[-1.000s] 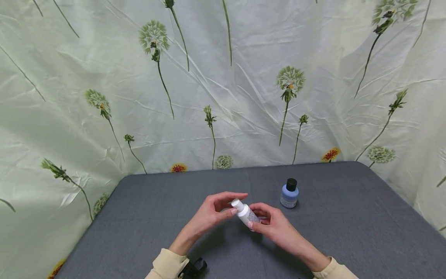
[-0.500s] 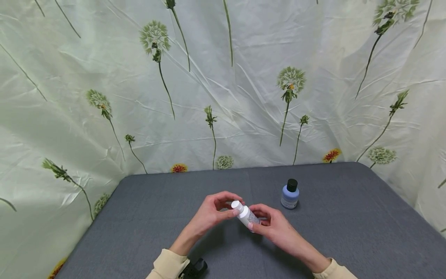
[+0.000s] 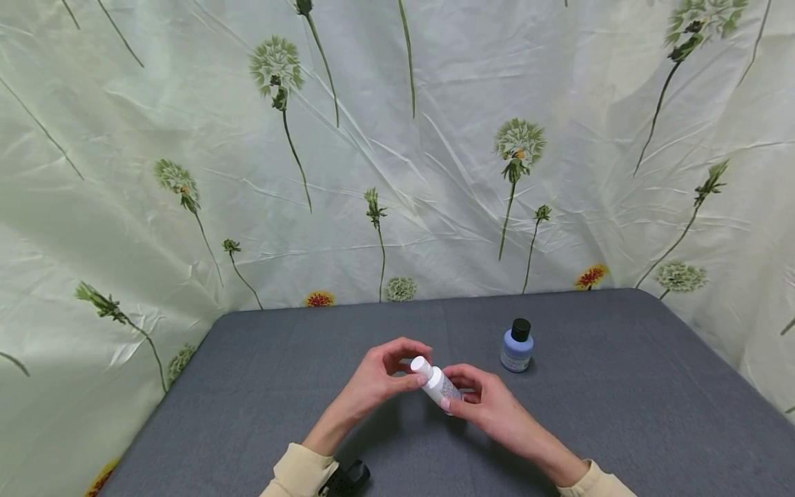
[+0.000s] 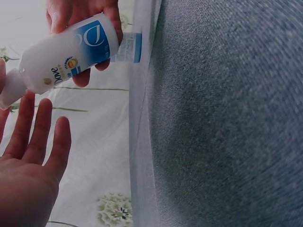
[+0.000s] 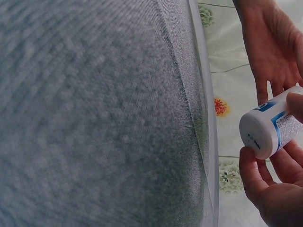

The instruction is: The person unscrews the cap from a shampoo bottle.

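A white Dove bottle (image 3: 442, 386) with a blue label is held tilted above the table, its white cap (image 3: 421, 366) pointing up and left. My right hand (image 3: 491, 404) grips the bottle's lower body between thumb and fingers. At the cap, my left hand (image 3: 375, 376) has its thumb against the near side and its fingers curved behind. The left wrist view shows the cap (image 4: 12, 89) still on the bottle, with the other left fingers spread below it. In the right wrist view the bottle's round base (image 5: 256, 136) faces the camera.
A blue bottle (image 3: 517, 351) with a black cap stands upright on the grey cloth-covered table (image 3: 279, 386), right of the hands. Behind the table hangs a pale curtain (image 3: 447, 207) printed with flowers. A black strap device (image 3: 348, 478) sits at the left wrist.
The left fingers have drawn in toward the cap from a straighter pose, then lifted slightly. The bottle and right hand have barely moved. The blue bottle stays in place.
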`<action>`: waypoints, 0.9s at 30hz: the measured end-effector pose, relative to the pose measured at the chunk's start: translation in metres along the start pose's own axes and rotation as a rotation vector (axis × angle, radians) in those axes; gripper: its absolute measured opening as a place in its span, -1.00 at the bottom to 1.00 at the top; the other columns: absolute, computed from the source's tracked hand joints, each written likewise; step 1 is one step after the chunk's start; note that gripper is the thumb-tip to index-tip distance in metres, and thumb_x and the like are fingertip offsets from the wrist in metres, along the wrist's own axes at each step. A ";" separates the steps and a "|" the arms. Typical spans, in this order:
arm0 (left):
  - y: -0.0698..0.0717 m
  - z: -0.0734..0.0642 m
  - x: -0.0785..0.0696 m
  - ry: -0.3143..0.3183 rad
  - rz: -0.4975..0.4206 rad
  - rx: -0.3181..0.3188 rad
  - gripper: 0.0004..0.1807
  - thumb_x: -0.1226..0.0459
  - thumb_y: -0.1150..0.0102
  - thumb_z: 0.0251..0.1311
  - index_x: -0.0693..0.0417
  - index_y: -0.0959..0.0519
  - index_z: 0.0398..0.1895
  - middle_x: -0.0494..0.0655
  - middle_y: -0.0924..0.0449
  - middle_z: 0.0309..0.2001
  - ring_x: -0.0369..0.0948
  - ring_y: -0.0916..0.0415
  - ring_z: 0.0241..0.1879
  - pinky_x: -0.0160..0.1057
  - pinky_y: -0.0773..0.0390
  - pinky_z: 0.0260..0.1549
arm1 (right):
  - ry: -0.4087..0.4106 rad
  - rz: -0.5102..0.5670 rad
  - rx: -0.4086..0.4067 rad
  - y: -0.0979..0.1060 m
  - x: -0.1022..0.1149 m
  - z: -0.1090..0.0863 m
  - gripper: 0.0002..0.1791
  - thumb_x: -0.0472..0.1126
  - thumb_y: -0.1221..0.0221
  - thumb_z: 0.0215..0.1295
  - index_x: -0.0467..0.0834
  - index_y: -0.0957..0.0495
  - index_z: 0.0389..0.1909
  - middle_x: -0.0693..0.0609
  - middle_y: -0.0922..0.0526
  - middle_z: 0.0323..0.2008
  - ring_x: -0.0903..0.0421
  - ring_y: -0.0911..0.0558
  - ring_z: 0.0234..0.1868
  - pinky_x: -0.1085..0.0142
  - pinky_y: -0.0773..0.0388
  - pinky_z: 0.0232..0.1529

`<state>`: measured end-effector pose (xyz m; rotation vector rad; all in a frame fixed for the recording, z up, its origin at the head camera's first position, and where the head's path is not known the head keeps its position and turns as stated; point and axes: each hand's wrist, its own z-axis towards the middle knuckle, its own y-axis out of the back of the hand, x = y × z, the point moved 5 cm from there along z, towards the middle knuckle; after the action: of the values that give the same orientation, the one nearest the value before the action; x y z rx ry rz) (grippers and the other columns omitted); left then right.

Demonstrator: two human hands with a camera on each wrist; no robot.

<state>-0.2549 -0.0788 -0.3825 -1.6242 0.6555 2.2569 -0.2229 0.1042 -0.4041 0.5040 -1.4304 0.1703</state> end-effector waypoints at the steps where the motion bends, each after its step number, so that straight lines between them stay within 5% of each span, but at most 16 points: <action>1: 0.000 0.000 -0.001 -0.009 -0.010 0.013 -0.62 0.35 -0.33 0.22 0.05 -0.59 0.12 0.06 -0.58 0.10 0.03 -0.52 0.02 -0.03 -0.55 -0.04 | 0.000 -0.005 -0.003 0.000 0.000 0.000 -0.51 -0.13 -0.30 0.30 -0.29 -0.47 0.16 -0.16 -0.59 0.05 -0.04 -0.59 -0.01 0.26 -0.60 -0.11; 5: -0.002 0.000 -0.004 -0.042 -0.089 0.077 -0.59 0.35 -0.23 0.30 0.12 -0.54 0.22 -0.01 -0.54 0.21 0.05 -0.42 0.21 -0.03 -0.51 0.04 | -0.006 -0.020 -0.013 0.002 0.001 0.001 -0.50 -0.11 -0.30 0.30 -0.28 -0.47 0.16 -0.15 -0.59 0.05 -0.04 -0.59 0.02 0.24 -0.60 -0.07; 11: -0.004 -0.001 -0.002 -0.028 -0.159 0.130 -0.64 0.38 -0.15 0.35 0.20 -0.54 0.19 0.12 -0.52 0.21 0.06 -0.48 0.18 0.05 -0.49 0.07 | -0.007 -0.033 -0.019 0.002 0.000 0.001 -0.50 -0.10 -0.31 0.30 -0.27 -0.47 0.15 -0.14 -0.60 0.06 -0.05 -0.58 0.05 0.23 -0.59 -0.05; 15: -0.002 -0.001 -0.002 0.003 -0.115 0.087 -0.67 0.36 -0.20 0.33 0.15 -0.58 0.14 0.11 -0.58 0.13 0.00 -0.56 0.06 0.14 -0.50 0.02 | -0.004 -0.025 -0.024 0.002 0.001 0.001 -0.50 -0.11 -0.31 0.30 -0.28 -0.47 0.15 -0.15 -0.59 0.05 -0.05 -0.58 0.03 0.26 -0.59 -0.07; 21: 0.001 -0.001 -0.003 0.012 -0.022 -0.010 -0.71 0.36 -0.33 0.21 0.14 -0.63 0.01 0.02 -0.65 -0.02 -0.03 -0.56 -0.10 -0.11 -0.59 -0.13 | 0.023 -0.004 -0.015 0.000 0.002 0.001 -0.52 -0.15 -0.30 0.30 -0.31 -0.47 0.15 -0.17 -0.60 0.04 -0.02 -0.60 -0.02 0.28 -0.60 -0.10; 27: 0.002 0.000 -0.002 0.020 0.023 -0.056 -0.70 0.35 -0.40 0.14 0.15 -0.62 -0.05 0.01 -0.65 -0.10 -0.02 -0.56 -0.17 -0.08 -0.57 -0.13 | 0.019 -0.002 -0.011 0.000 0.002 0.000 -0.52 -0.16 -0.30 0.31 -0.30 -0.46 0.16 -0.18 -0.59 0.05 -0.01 -0.60 -0.03 0.28 -0.60 -0.11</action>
<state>-0.2554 -0.0800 -0.3802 -1.6759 0.6244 2.2973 -0.2226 0.1035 -0.4019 0.4937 -1.4119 0.1648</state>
